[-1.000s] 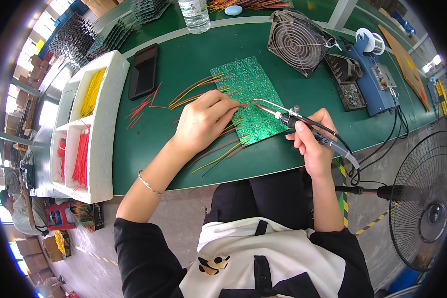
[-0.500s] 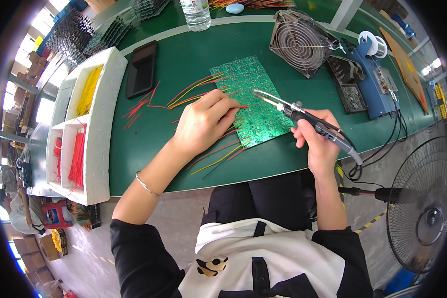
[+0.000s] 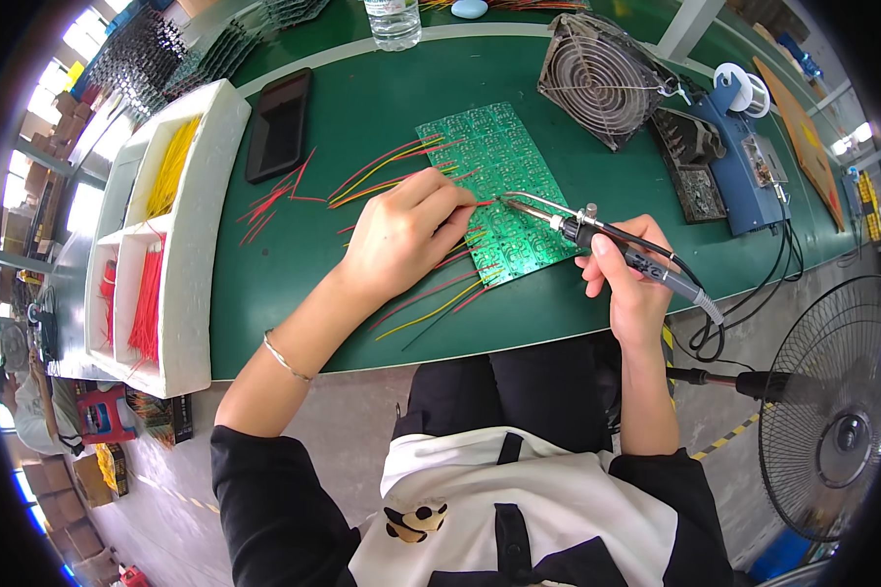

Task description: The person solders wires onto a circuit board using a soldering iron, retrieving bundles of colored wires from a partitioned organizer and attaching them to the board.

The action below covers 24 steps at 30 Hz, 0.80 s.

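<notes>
A green circuit board (image 3: 519,166) lies on the bench, with red, yellow and dark wires along its left edge. My left hand (image 3: 408,230) is pinched on a red wire (image 3: 485,203), whose end reaches onto the board. In my right hand (image 3: 631,277) is a soldering iron (image 3: 597,233) with a thin metal feed tube fixed along it. Its tip rests at or just above the board beside the red wire's end; contact cannot be made out. Loose red wires (image 3: 264,207) lie left of my left hand.
A white divided box (image 3: 220,196) with yellow and red wires stands left, beside a black tray-like case (image 3: 279,127). At the back are a water bottle (image 3: 394,24) and a square fan (image 3: 602,83). Right are a blue soldering unit (image 3: 744,166) with a solder spool (image 3: 742,90) and a floor fan (image 3: 832,421).
The soldering iron's tip has come down toward the board, close to the red wire's end. My left hand keeps its pinch. The whole view has shifted slightly.
</notes>
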Motion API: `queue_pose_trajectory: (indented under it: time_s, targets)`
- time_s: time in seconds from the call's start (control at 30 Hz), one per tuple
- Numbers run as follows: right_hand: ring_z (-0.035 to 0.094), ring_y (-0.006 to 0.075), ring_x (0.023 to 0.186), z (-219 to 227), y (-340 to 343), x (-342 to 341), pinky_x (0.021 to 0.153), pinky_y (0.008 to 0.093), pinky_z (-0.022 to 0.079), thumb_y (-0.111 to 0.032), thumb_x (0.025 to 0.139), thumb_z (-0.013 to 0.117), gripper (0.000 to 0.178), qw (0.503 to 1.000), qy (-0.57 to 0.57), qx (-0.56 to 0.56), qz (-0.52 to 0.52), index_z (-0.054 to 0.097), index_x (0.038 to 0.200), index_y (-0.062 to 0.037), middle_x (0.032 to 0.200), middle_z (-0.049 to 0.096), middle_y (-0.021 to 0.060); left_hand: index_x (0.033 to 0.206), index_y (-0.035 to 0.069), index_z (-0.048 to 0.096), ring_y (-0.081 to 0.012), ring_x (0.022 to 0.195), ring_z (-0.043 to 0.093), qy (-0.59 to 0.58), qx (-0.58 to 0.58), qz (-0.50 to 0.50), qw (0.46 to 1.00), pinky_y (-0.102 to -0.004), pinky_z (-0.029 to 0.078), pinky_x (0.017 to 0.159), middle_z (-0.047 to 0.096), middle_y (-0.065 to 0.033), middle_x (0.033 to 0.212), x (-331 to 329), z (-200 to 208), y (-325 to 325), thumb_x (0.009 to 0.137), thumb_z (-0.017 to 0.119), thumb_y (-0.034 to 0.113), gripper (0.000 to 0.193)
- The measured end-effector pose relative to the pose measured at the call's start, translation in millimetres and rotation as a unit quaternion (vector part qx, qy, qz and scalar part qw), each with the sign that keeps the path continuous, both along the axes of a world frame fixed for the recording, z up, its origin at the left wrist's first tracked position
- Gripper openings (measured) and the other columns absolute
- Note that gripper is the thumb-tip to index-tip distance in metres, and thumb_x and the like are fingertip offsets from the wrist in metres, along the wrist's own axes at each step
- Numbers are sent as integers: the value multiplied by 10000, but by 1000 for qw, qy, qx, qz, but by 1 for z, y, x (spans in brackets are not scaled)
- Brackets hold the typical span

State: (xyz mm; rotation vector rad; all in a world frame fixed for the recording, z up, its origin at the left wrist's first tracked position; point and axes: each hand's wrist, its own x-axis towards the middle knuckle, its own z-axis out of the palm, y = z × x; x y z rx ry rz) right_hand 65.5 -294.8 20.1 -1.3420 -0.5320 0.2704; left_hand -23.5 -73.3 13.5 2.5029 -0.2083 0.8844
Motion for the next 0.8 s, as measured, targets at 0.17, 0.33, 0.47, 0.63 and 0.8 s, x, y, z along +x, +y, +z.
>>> queue_pose_trajectory:
  time_s: [0.17, 0.33, 0.47, 0.63, 0.8]
  targets:
    - [560, 86, 529, -1, -1, 0, 436, 194, 454, -42, 814, 636, 140, 1000, -2, 7, 3, 510, 839, 15, 697, 600, 105, 805, 29, 621, -180, 594, 566, -7, 1, 1, 1000, -277, 465, 517, 567, -66, 752, 0, -1, 0, 726, 664, -6, 96]
    - [561, 81, 535, -2, -2, -1, 434, 187, 451, -43, 811, 639, 144, 1000, -4, 2, -1, 511, 842, 15, 705, 604, 102, 808, 29, 622, -184, 592, 562, -13, 1, -2, 1000, -281, 463, 517, 565, -67, 746, 0, -2, 0, 724, 666, -5, 101]
    - [564, 80, 541, 0, -2, -2, 437, 186, 452, -40, 810, 638, 142, 1000, -3, -17, 4, 514, 847, 18, 716, 607, 103, 809, 30, 623, -185, 581, 553, -15, 5, 0, 1000, -284, 457, 510, 560, -66, 738, 0, -1, 0, 720, 669, -6, 107]
    - [565, 80, 550, -1, -3, -1, 443, 183, 453, -43, 811, 640, 144, 1000, -5, -7, 7, 516, 851, 19, 737, 611, 106, 806, 31, 626, -182, 576, 550, -10, 8, 4, 1000, -281, 454, 505, 557, -64, 733, 0, -1, 0, 719, 669, -8, 105]
    - [562, 81, 543, -1, -2, -1, 443, 186, 454, -47, 811, 640, 146, 1000, -1, -9, 5, 516, 851, 19, 730, 610, 107, 802, 31, 629, -177, 573, 548, -14, 5, 1, 1000, -278, 452, 500, 556, -62, 729, 0, -1, 0, 721, 669, -11, 100]
